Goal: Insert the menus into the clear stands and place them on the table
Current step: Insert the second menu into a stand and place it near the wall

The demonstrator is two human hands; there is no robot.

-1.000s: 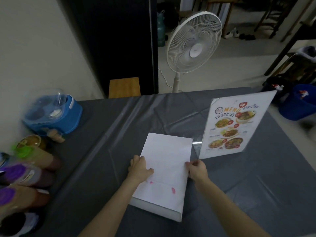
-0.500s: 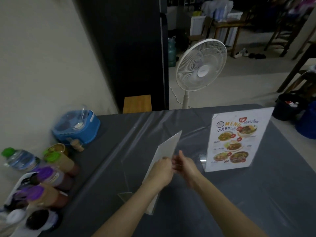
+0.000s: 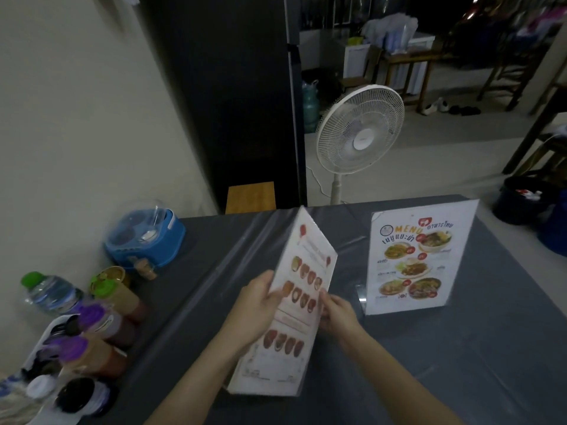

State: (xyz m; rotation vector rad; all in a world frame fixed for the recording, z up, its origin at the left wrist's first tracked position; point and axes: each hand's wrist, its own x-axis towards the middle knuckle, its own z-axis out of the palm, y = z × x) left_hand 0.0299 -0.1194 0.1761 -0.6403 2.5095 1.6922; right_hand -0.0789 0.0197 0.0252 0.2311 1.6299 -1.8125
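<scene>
A menu in a clear stand [image 3: 294, 305] is held tilted above the grey table [image 3: 460, 357], its printed side with food photos turned toward me. My left hand [image 3: 254, 305] grips its left edge and my right hand [image 3: 337, 311] holds its right edge. The stand's base points toward me near the table's front. A second clear stand with a colourful menu [image 3: 420, 259] stands upright on the table to the right, apart from my hands.
A blue lidded condiment caddy [image 3: 144, 237], a water bottle [image 3: 49, 292] and several sauce bottles [image 3: 98, 338] crowd the table's left edge. A white pedestal fan [image 3: 359, 133] stands behind the table, next to a dark cabinet [image 3: 233, 96].
The stand lay flat with its blank white back up; both hands lifted it, turned it edge-on, and now its printed face is toward me. The camera view rose.
</scene>
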